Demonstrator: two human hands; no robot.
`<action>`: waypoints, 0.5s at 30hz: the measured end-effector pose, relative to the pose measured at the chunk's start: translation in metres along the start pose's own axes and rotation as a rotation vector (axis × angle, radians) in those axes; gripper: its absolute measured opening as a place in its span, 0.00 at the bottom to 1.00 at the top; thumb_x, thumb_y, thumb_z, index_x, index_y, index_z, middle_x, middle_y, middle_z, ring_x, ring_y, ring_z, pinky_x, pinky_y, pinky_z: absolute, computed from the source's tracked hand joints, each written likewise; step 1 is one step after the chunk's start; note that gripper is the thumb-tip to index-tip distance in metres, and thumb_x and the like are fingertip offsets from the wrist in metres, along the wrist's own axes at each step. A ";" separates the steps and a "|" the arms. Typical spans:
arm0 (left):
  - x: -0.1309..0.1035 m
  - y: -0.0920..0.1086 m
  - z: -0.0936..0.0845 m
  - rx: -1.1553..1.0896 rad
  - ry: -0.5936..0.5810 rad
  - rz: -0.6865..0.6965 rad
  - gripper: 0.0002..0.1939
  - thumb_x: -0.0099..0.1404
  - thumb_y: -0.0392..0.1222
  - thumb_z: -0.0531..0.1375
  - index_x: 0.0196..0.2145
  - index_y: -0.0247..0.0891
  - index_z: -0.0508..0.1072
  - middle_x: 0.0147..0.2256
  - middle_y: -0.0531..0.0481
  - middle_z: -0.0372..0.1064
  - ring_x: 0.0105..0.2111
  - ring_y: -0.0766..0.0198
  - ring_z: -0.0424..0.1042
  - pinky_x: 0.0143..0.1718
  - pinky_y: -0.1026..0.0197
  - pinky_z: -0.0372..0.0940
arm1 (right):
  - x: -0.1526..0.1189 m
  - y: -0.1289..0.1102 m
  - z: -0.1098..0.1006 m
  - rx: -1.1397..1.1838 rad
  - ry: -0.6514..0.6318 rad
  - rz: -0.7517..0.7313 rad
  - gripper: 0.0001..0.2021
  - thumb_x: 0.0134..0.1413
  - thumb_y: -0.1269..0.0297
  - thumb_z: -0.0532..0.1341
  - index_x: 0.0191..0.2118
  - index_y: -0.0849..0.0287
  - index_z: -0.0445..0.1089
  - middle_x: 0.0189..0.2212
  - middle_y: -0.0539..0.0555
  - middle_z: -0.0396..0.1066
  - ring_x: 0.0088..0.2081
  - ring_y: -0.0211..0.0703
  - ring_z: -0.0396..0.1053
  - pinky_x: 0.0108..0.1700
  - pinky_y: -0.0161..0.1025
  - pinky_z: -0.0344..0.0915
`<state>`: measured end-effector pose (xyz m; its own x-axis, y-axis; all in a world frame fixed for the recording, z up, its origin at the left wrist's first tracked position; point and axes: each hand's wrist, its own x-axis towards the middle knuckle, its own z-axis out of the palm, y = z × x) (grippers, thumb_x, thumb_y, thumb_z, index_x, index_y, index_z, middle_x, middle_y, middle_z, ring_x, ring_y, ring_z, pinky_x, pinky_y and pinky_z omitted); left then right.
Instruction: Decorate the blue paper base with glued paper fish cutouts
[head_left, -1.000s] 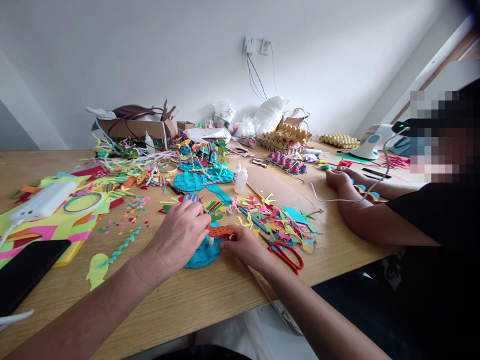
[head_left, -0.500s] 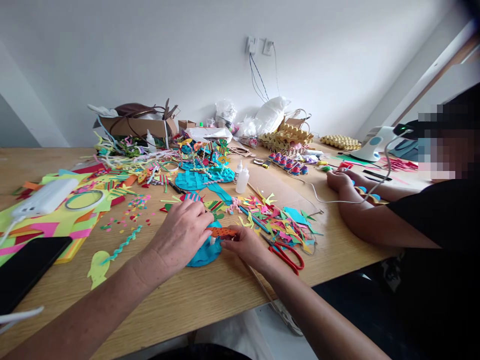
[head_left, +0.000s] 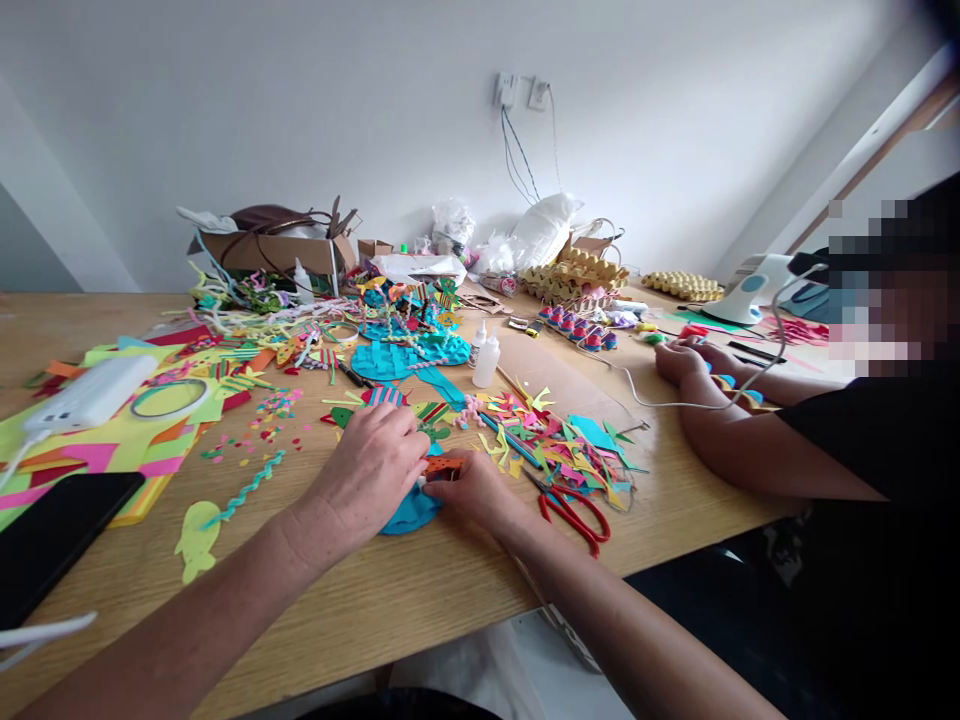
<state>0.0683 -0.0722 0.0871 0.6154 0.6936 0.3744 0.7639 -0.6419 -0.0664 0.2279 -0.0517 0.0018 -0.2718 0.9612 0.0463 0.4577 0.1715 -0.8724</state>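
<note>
Above a round blue paper piece (head_left: pixel 411 512) near the table's front, my two hands meet. An orange dotted paper piece (head_left: pixel 444 464) is pinched by my right hand (head_left: pixel 472 488). My left hand (head_left: pixel 379 462) has its fingers bent down at the left end of that piece; its fingertips are partly hidden, and it seems to grip the same piece. A small white bit (head_left: pixel 421 483) shows below the orange paper. Striped paper fish (head_left: pixel 385 397) lie just behind my left hand. Red-handled scissors (head_left: pixel 576 518) rest to the right of my right hand.
Colourful paper scraps (head_left: pixel 562 445) and white glue bottles (head_left: pixel 486 362) are behind my hands. At left are a black phone (head_left: pixel 67 535), a power bank (head_left: pixel 94 395) and a yellow paper fish (head_left: pixel 198 540). A person's forearms (head_left: pixel 720 430) rest on the table at right.
My right hand has shifted slightly left, closer to my left hand. Less of the orange piece and the blue circle shows between them.
</note>
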 end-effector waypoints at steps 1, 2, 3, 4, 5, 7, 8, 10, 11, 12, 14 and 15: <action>0.001 0.000 0.000 0.001 -0.003 0.000 0.04 0.57 0.37 0.60 0.26 0.37 0.71 0.29 0.49 0.65 0.35 0.58 0.63 0.39 0.54 0.60 | 0.000 -0.002 0.000 -0.033 0.001 0.010 0.05 0.37 0.70 0.63 0.26 0.60 0.73 0.21 0.46 0.69 0.23 0.34 0.61 0.25 0.31 0.54; 0.001 0.000 0.001 0.003 -0.006 0.001 0.04 0.58 0.37 0.59 0.26 0.37 0.71 0.29 0.49 0.65 0.35 0.58 0.63 0.39 0.54 0.60 | -0.001 -0.004 0.000 -0.064 0.003 0.019 0.04 0.36 0.70 0.64 0.25 0.61 0.72 0.20 0.46 0.68 0.22 0.34 0.60 0.25 0.31 0.53; 0.001 0.000 0.001 0.007 -0.010 0.002 0.04 0.58 0.37 0.59 0.26 0.37 0.71 0.29 0.49 0.65 0.35 0.58 0.63 0.39 0.54 0.60 | -0.002 -0.006 0.000 -0.089 0.007 0.022 0.03 0.36 0.70 0.64 0.25 0.61 0.72 0.19 0.45 0.67 0.21 0.33 0.59 0.24 0.30 0.52; 0.002 -0.001 0.001 0.011 -0.013 0.003 0.04 0.58 0.37 0.59 0.26 0.37 0.71 0.29 0.49 0.65 0.35 0.58 0.63 0.40 0.54 0.60 | -0.002 -0.008 0.000 -0.103 0.011 0.017 0.03 0.37 0.69 0.64 0.24 0.61 0.71 0.18 0.45 0.66 0.21 0.33 0.58 0.23 0.30 0.51; 0.002 -0.001 0.001 0.013 -0.016 0.002 0.05 0.58 0.36 0.59 0.26 0.36 0.71 0.29 0.49 0.65 0.35 0.58 0.63 0.40 0.54 0.59 | -0.002 -0.009 0.000 -0.104 0.014 0.006 0.03 0.37 0.69 0.63 0.24 0.61 0.71 0.18 0.45 0.65 0.21 0.32 0.57 0.23 0.30 0.51; 0.002 -0.001 0.002 0.013 -0.020 -0.004 0.05 0.59 0.37 0.58 0.26 0.36 0.71 0.29 0.49 0.65 0.35 0.59 0.63 0.39 0.54 0.59 | -0.002 -0.007 0.001 -0.080 0.014 -0.023 0.03 0.39 0.68 0.63 0.24 0.61 0.70 0.18 0.45 0.65 0.20 0.32 0.56 0.23 0.30 0.51; 0.002 -0.001 0.001 0.011 -0.021 -0.009 0.05 0.59 0.37 0.58 0.26 0.36 0.71 0.29 0.49 0.65 0.35 0.59 0.63 0.39 0.55 0.59 | -0.001 -0.005 0.002 -0.065 0.015 -0.035 0.03 0.40 0.67 0.62 0.24 0.61 0.70 0.18 0.45 0.64 0.20 0.31 0.55 0.24 0.30 0.51; 0.002 -0.002 0.001 0.005 -0.020 -0.019 0.05 0.59 0.37 0.58 0.26 0.36 0.71 0.29 0.48 0.65 0.35 0.58 0.63 0.38 0.55 0.59 | 0.001 -0.001 0.004 -0.048 0.008 -0.052 0.04 0.41 0.66 0.61 0.23 0.61 0.69 0.18 0.45 0.63 0.21 0.32 0.55 0.24 0.30 0.50; 0.003 -0.001 0.001 0.001 -0.019 -0.024 0.05 0.59 0.37 0.58 0.26 0.36 0.71 0.29 0.48 0.65 0.35 0.58 0.63 0.38 0.55 0.59 | 0.002 0.001 0.004 -0.050 0.003 -0.058 0.05 0.42 0.65 0.60 0.22 0.61 0.69 0.18 0.45 0.62 0.21 0.32 0.54 0.24 0.30 0.50; 0.003 -0.001 0.001 -0.004 -0.018 -0.029 0.06 0.59 0.37 0.58 0.26 0.36 0.71 0.29 0.48 0.65 0.35 0.59 0.63 0.38 0.55 0.58 | 0.003 0.002 0.005 -0.055 -0.002 -0.060 0.06 0.42 0.65 0.60 0.21 0.61 0.68 0.18 0.45 0.61 0.21 0.32 0.54 0.24 0.30 0.50; 0.004 -0.001 0.000 -0.010 -0.019 -0.041 0.06 0.60 0.36 0.57 0.26 0.36 0.71 0.29 0.48 0.65 0.34 0.59 0.63 0.38 0.55 0.58 | 0.004 0.004 0.005 -0.064 -0.010 -0.054 0.07 0.43 0.64 0.59 0.20 0.61 0.67 0.17 0.45 0.60 0.21 0.32 0.53 0.23 0.30 0.49; 0.005 0.000 0.000 -0.010 -0.020 -0.045 0.06 0.60 0.36 0.57 0.26 0.36 0.71 0.29 0.48 0.64 0.34 0.59 0.63 0.38 0.55 0.58 | 0.004 0.004 0.005 -0.064 -0.013 -0.049 0.07 0.43 0.64 0.59 0.20 0.61 0.66 0.17 0.45 0.59 0.21 0.32 0.53 0.23 0.30 0.49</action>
<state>0.0708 -0.0686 0.0892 0.5841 0.7282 0.3585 0.7891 -0.6130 -0.0403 0.2243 -0.0486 -0.0043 -0.3056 0.9487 0.0813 0.4965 0.2317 -0.8366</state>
